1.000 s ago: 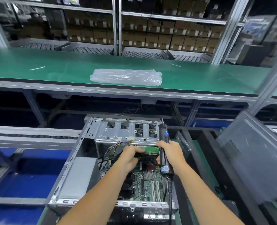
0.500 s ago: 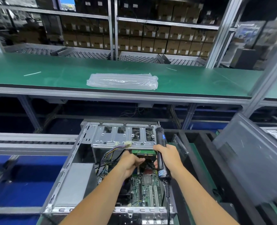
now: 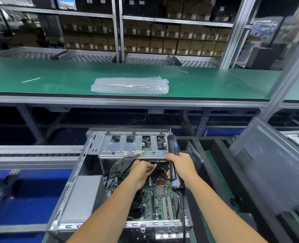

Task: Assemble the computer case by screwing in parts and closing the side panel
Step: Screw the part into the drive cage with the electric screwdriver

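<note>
An open grey computer case (image 3: 71,186) lies on its side below me, its green motherboard (image 3: 160,202) exposed. A silver drive cage (image 3: 127,146) spans its far end, with a bundle of coloured cables (image 3: 120,162) hanging under it. My right hand (image 3: 182,168) grips a black electric screwdriver (image 3: 173,158) held upright at the cage's right end. My left hand (image 3: 141,172) reaches under the cage, fingers curled around dark cables there; what they pinch is partly hidden. The grey side panel (image 3: 271,172) leans at the right, off the case.
A green workbench (image 3: 57,79) runs across above the case, with a clear plastic bag (image 3: 130,85) lying on it. Shelves of brown boxes (image 3: 162,42) fill the back. A roller conveyor (image 3: 31,153) lies to the left. The screwdriver's cord (image 3: 182,207) trails down the case's right side.
The view has tilted down slightly and the case sits a little lower and closer. Both hands have shifted slightly deeper under the drive cage; the screwdriver stays upright in my right hand.
</note>
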